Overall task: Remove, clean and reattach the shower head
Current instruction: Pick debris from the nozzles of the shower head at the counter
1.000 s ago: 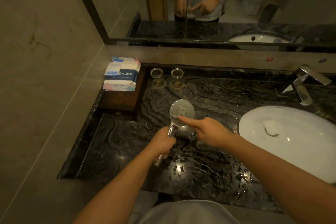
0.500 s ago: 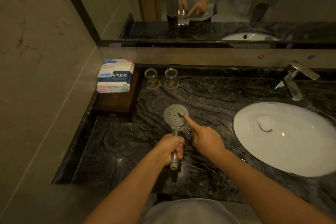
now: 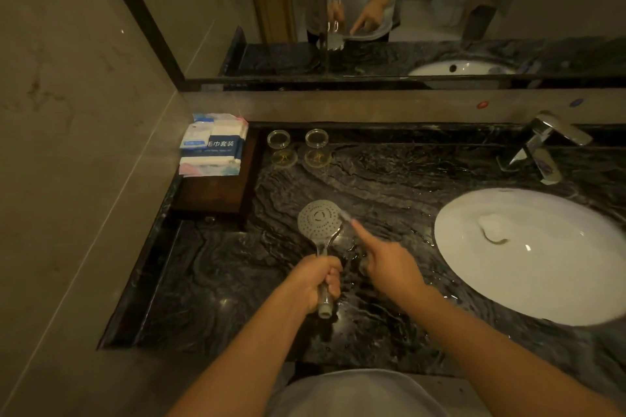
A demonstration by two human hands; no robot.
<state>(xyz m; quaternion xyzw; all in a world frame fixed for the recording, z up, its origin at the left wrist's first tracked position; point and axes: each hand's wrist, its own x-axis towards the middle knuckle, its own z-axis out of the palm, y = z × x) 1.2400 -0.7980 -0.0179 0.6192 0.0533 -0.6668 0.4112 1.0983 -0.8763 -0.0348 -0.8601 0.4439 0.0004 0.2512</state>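
My left hand (image 3: 316,281) is closed around the handle of the chrome shower head (image 3: 320,222). The head is held upright over the dark marble counter (image 3: 210,281), and its round nozzle face is turned up toward me. My right hand (image 3: 386,261) is just to its right with the index finger stretched out and the other fingers curled. A small pale brush tip (image 3: 345,214) sticks out past that fingertip and touches the right rim of the nozzle face. The brush's handle is hidden inside my hand.
A white oval basin (image 3: 528,254) with a chrome tap (image 3: 542,142) sits at the right. At the back left a wooden tray (image 3: 216,193) holds wrapped towel packs (image 3: 213,145), with two glass cups (image 3: 298,147) beside it. A mirror runs along the wall behind.
The shower head has tilted so that its face points up at me. My right fingertip has slid from the middle of the face to its right rim.
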